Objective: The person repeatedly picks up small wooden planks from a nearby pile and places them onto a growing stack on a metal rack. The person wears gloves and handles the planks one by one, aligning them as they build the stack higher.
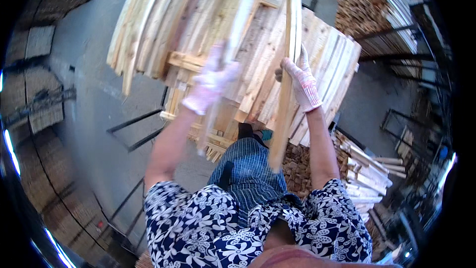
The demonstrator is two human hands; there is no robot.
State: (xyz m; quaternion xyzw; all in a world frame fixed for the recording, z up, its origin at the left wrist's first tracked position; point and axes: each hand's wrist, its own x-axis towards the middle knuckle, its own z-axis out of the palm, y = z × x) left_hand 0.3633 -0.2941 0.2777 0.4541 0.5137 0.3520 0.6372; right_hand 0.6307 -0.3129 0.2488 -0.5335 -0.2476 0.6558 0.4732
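Note:
My left hand (212, 80), in a pale knitted glove and smeared by motion, grips a long thin wooden strip (244, 12). The strip slants from the upper middle down toward my apron and is blurred as well. In my right hand (300, 78), also gloved, is a wooden slat (293, 15), held near its middle. It stands nearly lengthwise to me, its near end above my apron. It may be two pieces together; I cannot tell. Under both hands lies a broad stack of wooden boards (270, 77), side by side, with short crosspieces (187, 61) on its left part.
Several long slats (148, 30) lie along the stack's left side. A metal frame (136, 121) stands left of it. Cut wood is piled at the lower right (364, 168) and in a rack (364, 0) at the upper right. Bundled boards (44, 89) line the left.

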